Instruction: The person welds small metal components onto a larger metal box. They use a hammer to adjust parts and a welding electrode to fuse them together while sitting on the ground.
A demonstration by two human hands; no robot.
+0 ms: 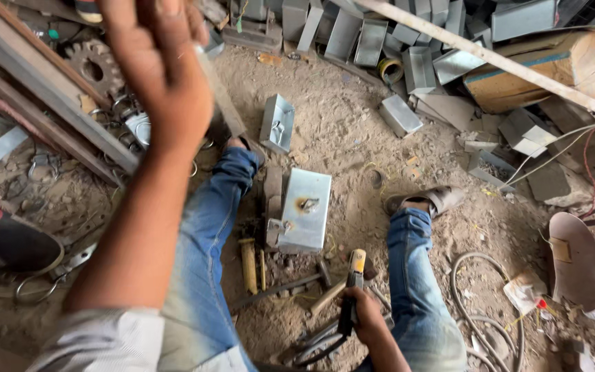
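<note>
Head view: right hand (366, 318) fingers wrapped tight round electrode holder (351, 293); left hand (156, 62) raised, its grip unclear.

**What lies on our workshop floor**

We sit on a bare dirt floor (352, 117); between our legs a grey metal box (304, 210) lies flat, scorched at its middle; a smaller open box (277, 122) lies beyond it; a hammer (280, 286) rests near our knees; a heap of folded metal boxes (380, 34) crowds the far edge; a toothed gear (94, 65) lies upper left; hoses (480, 317) coil at the right.
</note>
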